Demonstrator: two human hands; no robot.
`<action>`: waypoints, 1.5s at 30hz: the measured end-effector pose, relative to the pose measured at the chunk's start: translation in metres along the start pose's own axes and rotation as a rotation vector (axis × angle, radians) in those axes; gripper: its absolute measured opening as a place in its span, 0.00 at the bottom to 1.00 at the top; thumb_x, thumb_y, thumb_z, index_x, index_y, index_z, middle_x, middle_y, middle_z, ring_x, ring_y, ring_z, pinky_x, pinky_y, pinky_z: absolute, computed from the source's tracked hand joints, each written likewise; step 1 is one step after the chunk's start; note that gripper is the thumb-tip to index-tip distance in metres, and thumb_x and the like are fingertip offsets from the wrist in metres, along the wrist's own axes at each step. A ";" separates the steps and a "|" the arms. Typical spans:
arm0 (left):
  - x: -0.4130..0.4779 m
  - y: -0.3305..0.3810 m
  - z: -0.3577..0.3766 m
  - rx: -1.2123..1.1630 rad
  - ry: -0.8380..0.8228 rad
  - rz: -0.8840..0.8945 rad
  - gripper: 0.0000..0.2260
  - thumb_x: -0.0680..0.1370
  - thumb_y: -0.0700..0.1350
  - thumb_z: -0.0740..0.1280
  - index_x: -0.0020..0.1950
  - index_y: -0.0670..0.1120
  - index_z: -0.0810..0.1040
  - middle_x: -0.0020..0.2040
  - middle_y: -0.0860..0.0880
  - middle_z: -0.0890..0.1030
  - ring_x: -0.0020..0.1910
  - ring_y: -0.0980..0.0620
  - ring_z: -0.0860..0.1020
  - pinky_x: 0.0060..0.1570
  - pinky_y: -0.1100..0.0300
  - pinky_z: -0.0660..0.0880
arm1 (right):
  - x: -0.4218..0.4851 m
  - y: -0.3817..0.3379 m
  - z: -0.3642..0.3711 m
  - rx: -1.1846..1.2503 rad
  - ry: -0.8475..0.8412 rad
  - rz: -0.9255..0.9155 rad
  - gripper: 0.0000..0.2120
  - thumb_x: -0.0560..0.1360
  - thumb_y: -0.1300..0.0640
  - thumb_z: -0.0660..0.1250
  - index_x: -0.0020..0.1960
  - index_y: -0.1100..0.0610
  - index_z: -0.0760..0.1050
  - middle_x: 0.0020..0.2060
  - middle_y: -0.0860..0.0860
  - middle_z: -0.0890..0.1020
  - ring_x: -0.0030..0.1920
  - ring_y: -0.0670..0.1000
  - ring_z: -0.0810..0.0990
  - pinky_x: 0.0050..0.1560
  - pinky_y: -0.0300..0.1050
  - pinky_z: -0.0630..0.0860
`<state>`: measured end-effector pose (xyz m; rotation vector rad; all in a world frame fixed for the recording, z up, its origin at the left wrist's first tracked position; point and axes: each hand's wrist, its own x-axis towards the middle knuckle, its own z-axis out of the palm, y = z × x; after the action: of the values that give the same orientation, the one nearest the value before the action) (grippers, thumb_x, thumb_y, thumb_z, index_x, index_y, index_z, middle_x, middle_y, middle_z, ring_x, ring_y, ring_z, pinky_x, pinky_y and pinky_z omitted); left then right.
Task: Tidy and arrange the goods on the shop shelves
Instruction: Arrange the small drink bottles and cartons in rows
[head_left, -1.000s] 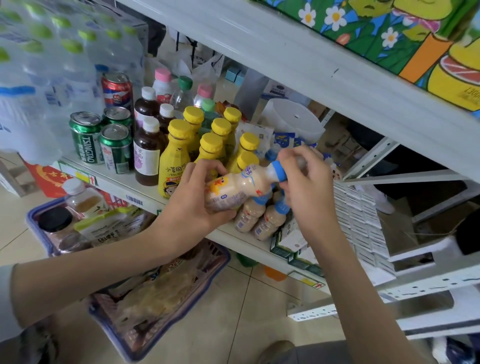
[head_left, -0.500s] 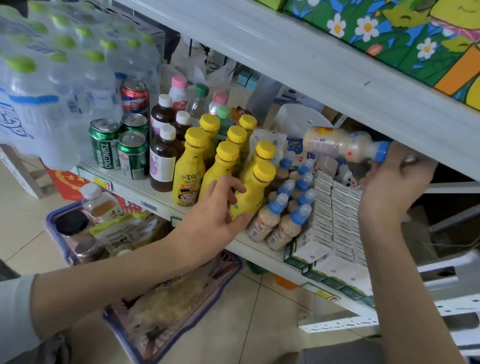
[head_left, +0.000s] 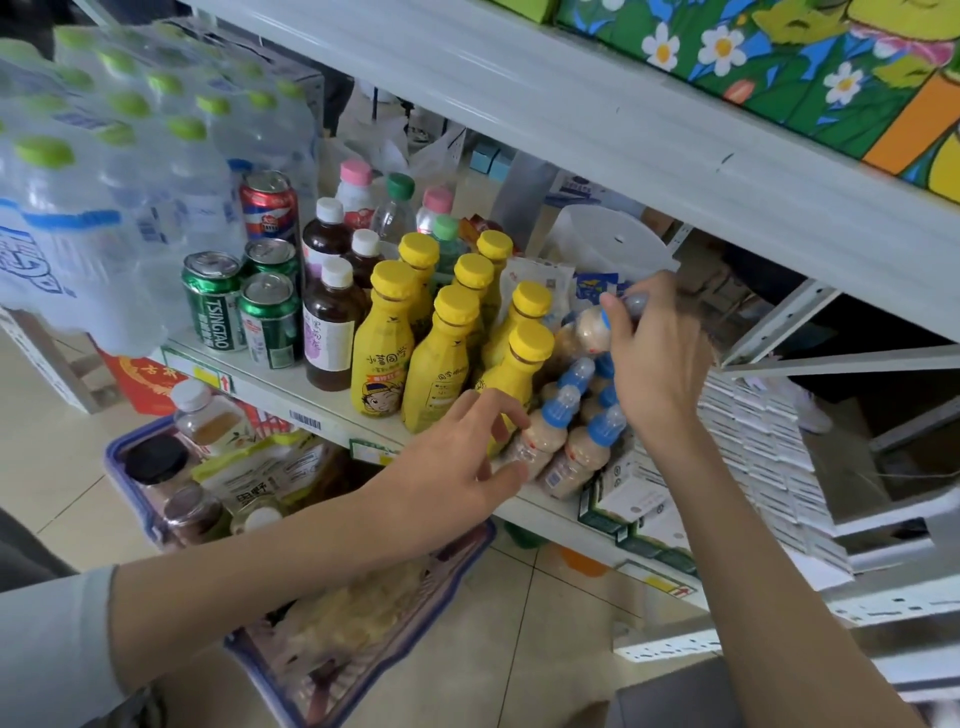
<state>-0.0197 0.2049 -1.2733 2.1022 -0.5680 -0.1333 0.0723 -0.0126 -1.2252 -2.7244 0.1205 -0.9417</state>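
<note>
The shelf (head_left: 332, 410) is loaded with 4 cans (head_left: 213, 306), 3 brown bottles (head_left: 332, 332), 7 yellow bottles (head_left: 382, 358), blue-capped bottles (head_left: 584, 452) and boxes (head_left: 753, 431).
</note>
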 end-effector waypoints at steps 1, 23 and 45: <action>0.001 -0.001 0.000 0.001 -0.002 -0.004 0.13 0.81 0.53 0.66 0.63 0.58 0.67 0.55 0.58 0.70 0.44 0.57 0.79 0.44 0.63 0.75 | 0.001 0.000 0.002 -0.042 -0.021 -0.032 0.18 0.83 0.43 0.63 0.58 0.59 0.72 0.44 0.60 0.84 0.47 0.65 0.82 0.39 0.50 0.66; -0.001 -0.016 0.011 0.083 -0.082 -0.080 0.12 0.81 0.50 0.66 0.63 0.58 0.69 0.56 0.59 0.71 0.43 0.58 0.80 0.49 0.55 0.79 | 0.001 0.019 0.031 -0.151 -0.279 -0.114 0.09 0.82 0.55 0.63 0.59 0.55 0.79 0.45 0.57 0.84 0.48 0.62 0.80 0.52 0.52 0.70; 0.000 -0.017 0.011 0.078 -0.079 -0.075 0.11 0.82 0.49 0.66 0.63 0.56 0.71 0.55 0.59 0.73 0.44 0.55 0.80 0.49 0.56 0.78 | 0.005 0.038 0.025 -0.200 -0.492 0.091 0.13 0.79 0.62 0.65 0.62 0.58 0.76 0.56 0.60 0.81 0.59 0.63 0.77 0.56 0.56 0.74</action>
<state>-0.0169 0.2043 -1.2931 2.2028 -0.5490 -0.2408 0.0923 -0.0448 -1.2512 -3.0118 0.2518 -0.2271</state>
